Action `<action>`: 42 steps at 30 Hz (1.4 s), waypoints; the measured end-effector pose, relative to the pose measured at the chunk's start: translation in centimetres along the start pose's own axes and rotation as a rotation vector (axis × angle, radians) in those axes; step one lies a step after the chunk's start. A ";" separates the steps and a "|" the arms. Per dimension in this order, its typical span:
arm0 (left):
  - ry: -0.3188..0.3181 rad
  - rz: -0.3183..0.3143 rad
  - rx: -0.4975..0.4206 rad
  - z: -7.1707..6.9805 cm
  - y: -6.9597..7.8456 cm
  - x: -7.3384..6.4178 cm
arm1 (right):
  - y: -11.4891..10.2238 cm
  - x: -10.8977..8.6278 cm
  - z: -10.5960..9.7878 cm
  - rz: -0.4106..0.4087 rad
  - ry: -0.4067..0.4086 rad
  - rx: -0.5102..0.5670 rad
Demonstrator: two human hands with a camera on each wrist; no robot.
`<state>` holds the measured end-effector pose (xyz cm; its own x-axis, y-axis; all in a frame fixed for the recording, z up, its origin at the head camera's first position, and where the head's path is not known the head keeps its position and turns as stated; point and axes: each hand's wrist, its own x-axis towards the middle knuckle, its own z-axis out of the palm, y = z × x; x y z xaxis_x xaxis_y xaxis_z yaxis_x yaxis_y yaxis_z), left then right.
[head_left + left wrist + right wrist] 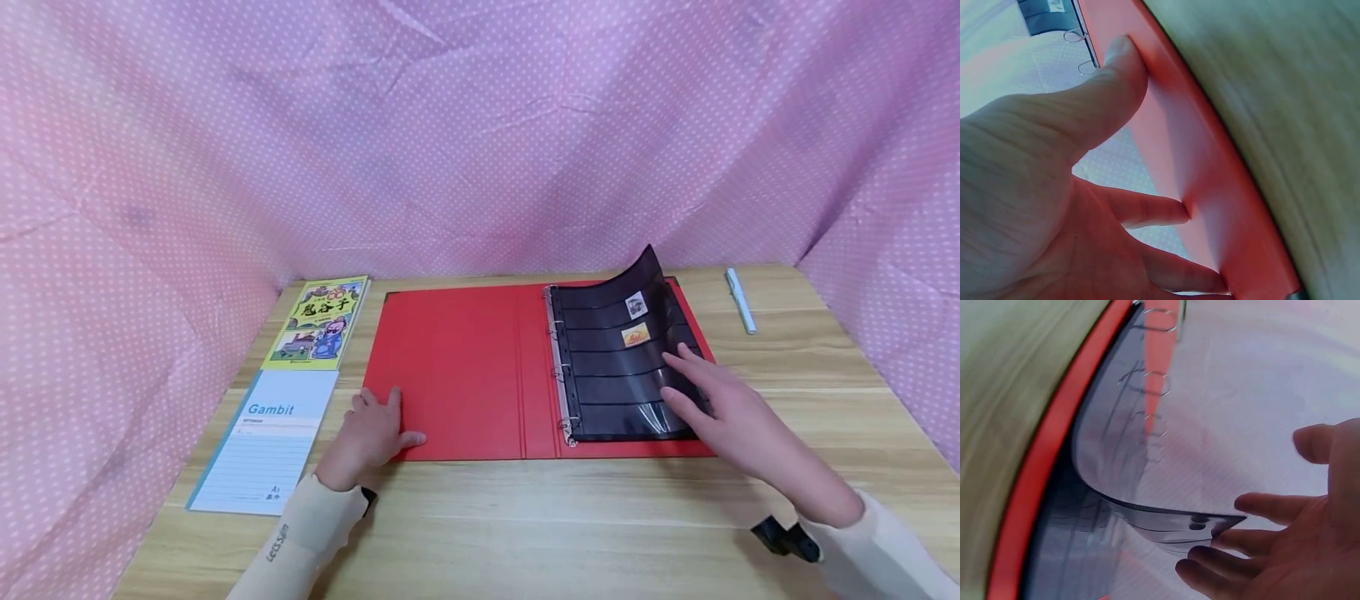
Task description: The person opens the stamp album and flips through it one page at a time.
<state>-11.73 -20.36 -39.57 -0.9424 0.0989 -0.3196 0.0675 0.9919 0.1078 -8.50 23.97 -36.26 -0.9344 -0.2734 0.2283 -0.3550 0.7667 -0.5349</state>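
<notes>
A red ring binder (457,367) lies open on the wooden table. My left hand (373,432) rests on its left cover near the front corner, fingers spread; the left wrist view shows the thumb and fingertips touching the red surface. Metal rings (558,372) hold black stock pages on the right side. The top page (607,364) bends up along its outer edge and bears a grey stamp (636,305) and an orange stamp (634,335). My right hand (727,404) is at that raised edge, fingers extended; in the right wrist view the page's corner (1225,522) meets the fingers, thumb apart.
On the left, a yellow illustrated book (315,325) lies behind a white and blue "Gambit" notebook (266,442). A light blue pen (741,300) lies at the back right. Pink dotted cloth (480,150) hangs behind the table and at its sides.
</notes>
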 end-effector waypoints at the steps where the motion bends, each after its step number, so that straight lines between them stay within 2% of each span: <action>1: -0.002 -0.002 -0.007 0.0 0.0 0.0 | -0.4 0.0 0.0 -0.015 -0.004 0.011; 9: -0.009 -0.006 -0.025 0.2 0.0 0.1 | -2.5 0.0 -0.7 -0.071 -0.051 0.080; 13: 0.006 0.002 -0.005 0.2 0.0 0.0 | -3.4 0.3 -1.6 -0.123 -0.016 0.093; 16: 0.016 0.010 0.009 0.2 0.1 -0.1 | -3.9 0.7 -2.5 -0.179 0.013 0.092; 20: 0.015 0.006 0.009 0.2 0.1 -0.2 | -4.2 1.5 -3.5 -0.274 0.034 0.153; 27: 0.007 -0.010 -0.015 0.2 0.1 -0.3 | -5.0 2.8 -3.6 -0.414 0.090 0.250; 29: 0.008 -0.008 -0.018 0.2 0.0 -0.3 | -5.3 3.1 -3.4 -0.432 0.091 0.267; 38: 0.006 0.001 -0.062 0.2 -0.6 -0.2 | -6.5 3.9 -2.5 -0.415 0.023 0.314; 42: 0.032 0.015 -0.093 -0.3 -1.0 -0.2 | -7.1 4.2 -1.9 -0.434 0.002 0.355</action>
<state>-11.70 -21.41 -39.29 -0.9514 0.1101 -0.2875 0.0528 0.9784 0.2001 -9.81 18.48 -29.96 -0.7002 -0.5194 0.4898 -0.6955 0.3414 -0.6322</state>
